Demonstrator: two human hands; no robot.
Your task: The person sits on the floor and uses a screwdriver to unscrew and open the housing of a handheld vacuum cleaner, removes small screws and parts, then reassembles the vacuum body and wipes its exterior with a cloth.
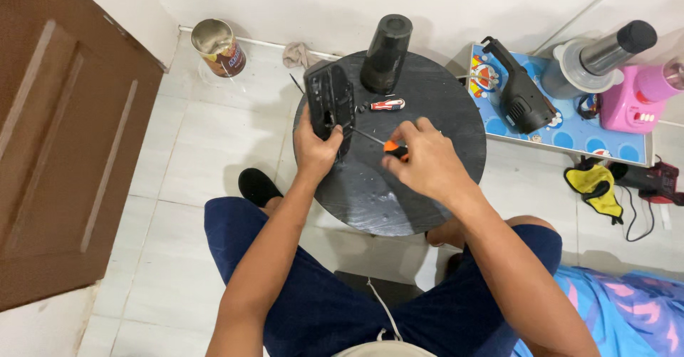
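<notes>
Round black table [427,193] — ribbed black casing [331,100], orange-handled screwdriver [388,145].

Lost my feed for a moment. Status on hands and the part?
Left hand grips black housing upright on round table. Right hand holds orange screwdriver, tip at housing. Spare screwdriver lies clear.

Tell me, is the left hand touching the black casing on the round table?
Touching. The head view shows the left hand gripping the lower end of the black casing, fingers wrapped against it.
</notes>
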